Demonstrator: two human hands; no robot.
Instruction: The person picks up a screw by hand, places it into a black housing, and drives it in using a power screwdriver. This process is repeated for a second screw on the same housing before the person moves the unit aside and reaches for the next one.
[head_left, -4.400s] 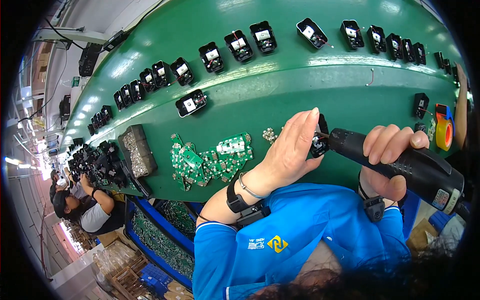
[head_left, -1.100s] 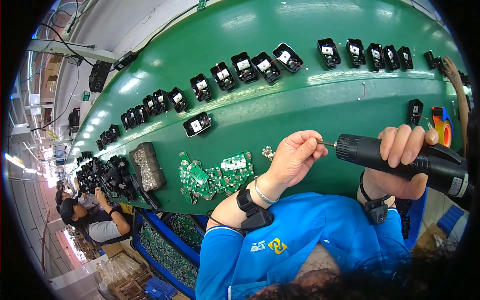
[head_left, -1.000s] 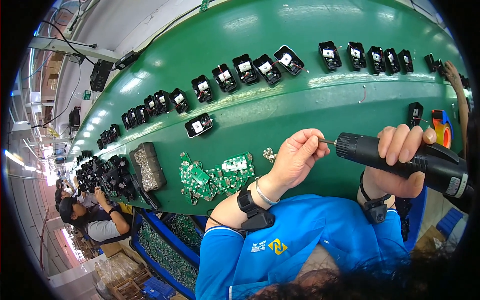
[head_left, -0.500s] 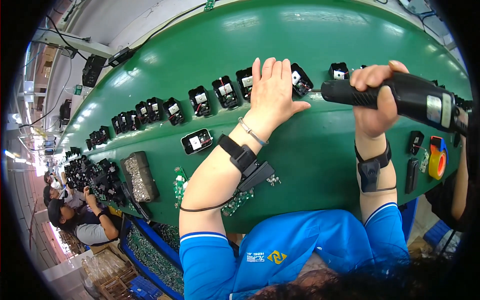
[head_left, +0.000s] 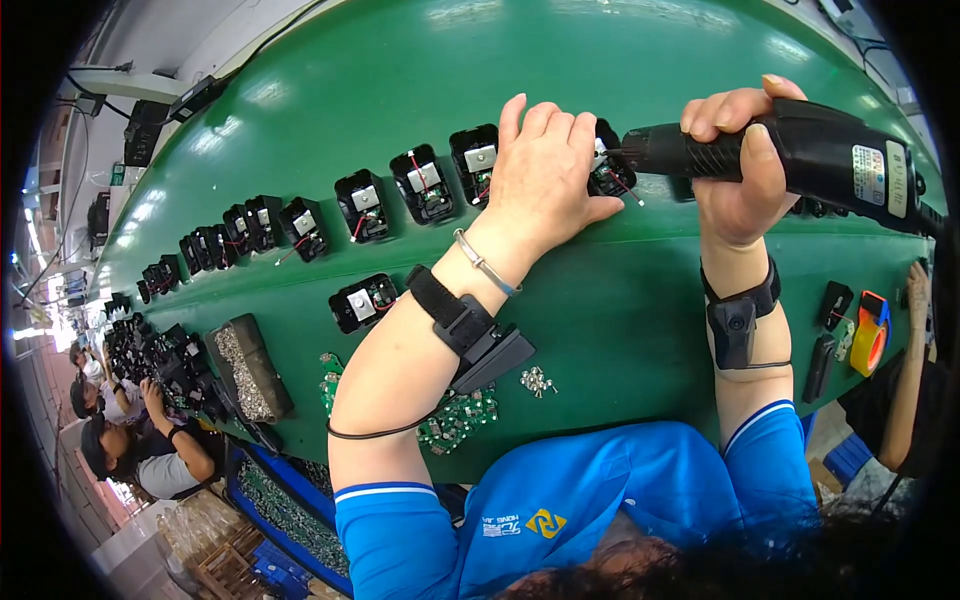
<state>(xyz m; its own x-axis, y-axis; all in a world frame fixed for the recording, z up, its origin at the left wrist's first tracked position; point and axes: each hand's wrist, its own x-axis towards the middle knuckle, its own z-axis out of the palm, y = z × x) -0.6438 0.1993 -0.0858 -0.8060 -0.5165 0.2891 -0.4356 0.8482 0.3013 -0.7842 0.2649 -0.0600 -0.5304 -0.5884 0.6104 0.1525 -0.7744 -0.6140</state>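
Observation:
A black electric screwdriver [head_left: 830,165] lies nearly level in my right hand [head_left: 745,165], which is wrapped round its body. Its tip points left and meets a black plastic housing [head_left: 612,178] with a pale block and red and black wires inside. My left hand [head_left: 545,175] lies flat against that housing's left side, fingers stretched forward and thumb apart; it covers part of the housing. To the left of this hand stands another open black housing [head_left: 475,160], the nearest in a long row. A further housing [head_left: 362,302] sits by my left forearm, nearer me.
Small screws [head_left: 538,382] and green circuit boards [head_left: 460,420] lie near my left elbow. A dark tray of small metal parts [head_left: 245,370] stands farther left. At the right are orange tape [head_left: 868,335] and a black oblong part [head_left: 820,365]. Other people sit along the left side.
The screwdriver's tip has moved up and left, onto the housing beside my left hand. The housings and tabletop items have shifted left and down in the view.

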